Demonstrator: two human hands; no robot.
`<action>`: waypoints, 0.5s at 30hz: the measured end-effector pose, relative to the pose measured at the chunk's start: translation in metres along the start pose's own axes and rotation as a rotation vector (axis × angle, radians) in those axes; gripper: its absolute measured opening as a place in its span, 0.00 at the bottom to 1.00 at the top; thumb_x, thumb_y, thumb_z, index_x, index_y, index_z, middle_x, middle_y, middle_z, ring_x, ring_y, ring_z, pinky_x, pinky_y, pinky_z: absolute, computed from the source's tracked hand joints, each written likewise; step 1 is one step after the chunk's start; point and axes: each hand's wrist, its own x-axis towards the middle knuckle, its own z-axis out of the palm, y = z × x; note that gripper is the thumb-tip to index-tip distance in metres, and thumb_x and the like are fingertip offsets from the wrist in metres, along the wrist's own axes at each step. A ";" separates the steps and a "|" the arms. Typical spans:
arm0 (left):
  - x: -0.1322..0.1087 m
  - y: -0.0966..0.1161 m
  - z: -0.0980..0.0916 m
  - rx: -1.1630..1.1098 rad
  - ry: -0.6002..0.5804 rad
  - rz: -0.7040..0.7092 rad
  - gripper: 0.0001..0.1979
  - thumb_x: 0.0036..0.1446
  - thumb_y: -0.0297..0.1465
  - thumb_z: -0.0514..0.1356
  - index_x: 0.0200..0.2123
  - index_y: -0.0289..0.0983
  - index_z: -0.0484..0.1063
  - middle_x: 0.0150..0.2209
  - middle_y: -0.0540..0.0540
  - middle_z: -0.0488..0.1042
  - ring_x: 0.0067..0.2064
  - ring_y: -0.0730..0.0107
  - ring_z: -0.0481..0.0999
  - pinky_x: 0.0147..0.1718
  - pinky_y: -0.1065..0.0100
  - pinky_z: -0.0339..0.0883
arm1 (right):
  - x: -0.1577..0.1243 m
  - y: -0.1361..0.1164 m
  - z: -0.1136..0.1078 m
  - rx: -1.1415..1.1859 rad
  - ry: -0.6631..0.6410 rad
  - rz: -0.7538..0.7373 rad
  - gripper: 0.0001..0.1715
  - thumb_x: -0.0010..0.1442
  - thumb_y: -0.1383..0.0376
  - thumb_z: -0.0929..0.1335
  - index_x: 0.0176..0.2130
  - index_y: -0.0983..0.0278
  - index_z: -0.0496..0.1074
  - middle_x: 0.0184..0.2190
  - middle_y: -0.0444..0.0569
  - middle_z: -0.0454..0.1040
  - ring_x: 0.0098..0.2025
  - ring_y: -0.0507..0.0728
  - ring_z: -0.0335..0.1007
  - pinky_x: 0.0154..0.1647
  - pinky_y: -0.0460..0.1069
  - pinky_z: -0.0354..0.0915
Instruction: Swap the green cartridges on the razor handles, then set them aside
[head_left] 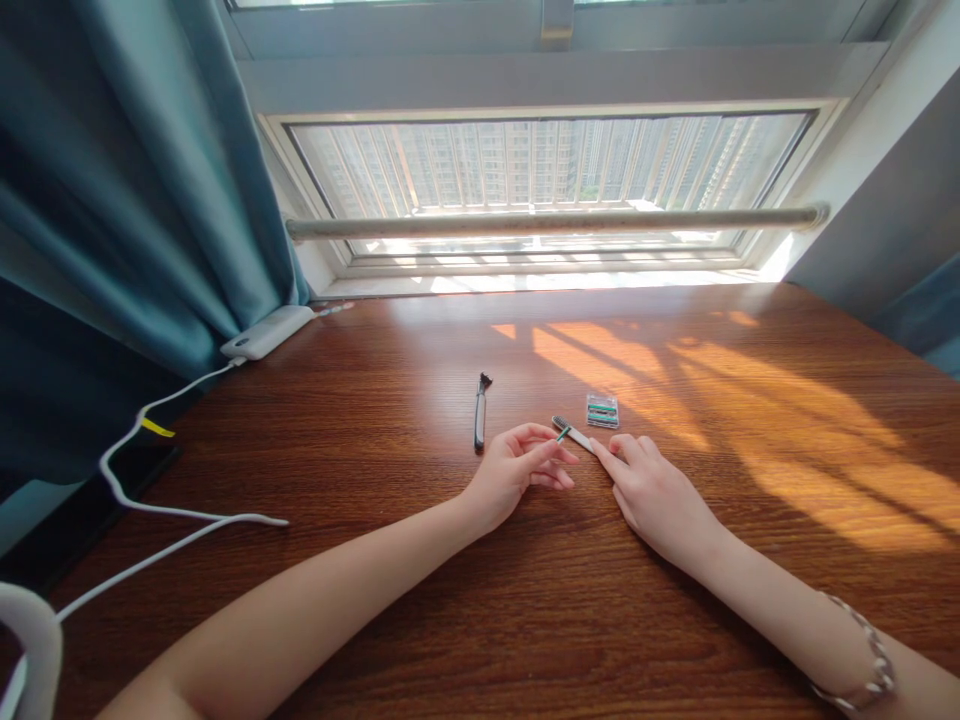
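My left hand [517, 468] pinches a small dark green piece [563, 434] between thumb and fingertips, over the middle of the wooden table. Just to its right, my right hand [646, 488] has its fingers on the light handle of a small brush-like tool [576, 433], whose dark, ridged head points up and left toward the green piece. Whether the piece and the tool's head touch, I cannot tell. Behind my right hand lies a small clear case [602, 411] with green strips inside. A razor-like tool [480, 412] with a grey and black handle lies beyond my left hand, its dark head pointing away.
The brown wooden table [390, 400] runs back to a window with a horizontal rail [555, 222]. At the back left a white power bank [268, 332] has a white cable [180, 512] trailing down the left side. A blue curtain [172, 180] hangs beside it.
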 end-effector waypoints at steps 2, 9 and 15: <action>0.000 0.000 0.000 -0.002 -0.006 0.001 0.16 0.48 0.38 0.61 0.36 0.34 0.64 0.31 0.44 0.76 0.25 0.71 0.75 0.27 0.69 0.67 | -0.001 -0.001 0.001 -0.002 -0.002 0.036 0.28 0.55 0.73 0.59 0.56 0.66 0.58 0.36 0.54 0.65 0.38 0.59 0.60 0.37 0.50 0.64; 0.000 0.000 -0.001 -0.024 -0.017 0.015 0.13 0.50 0.35 0.60 0.35 0.34 0.63 0.30 0.45 0.76 0.25 0.72 0.75 0.27 0.69 0.67 | -0.005 -0.007 0.000 -0.057 -0.021 0.177 0.27 0.56 0.71 0.59 0.55 0.66 0.59 0.30 0.51 0.63 0.33 0.56 0.64 0.31 0.48 0.63; 0.000 -0.001 -0.001 -0.015 -0.010 0.005 0.13 0.49 0.36 0.60 0.36 0.35 0.63 0.30 0.45 0.75 0.25 0.72 0.75 0.27 0.70 0.67 | -0.006 -0.008 -0.002 -0.165 -0.020 0.298 0.25 0.56 0.69 0.59 0.54 0.65 0.61 0.27 0.49 0.63 0.27 0.55 0.67 0.23 0.47 0.59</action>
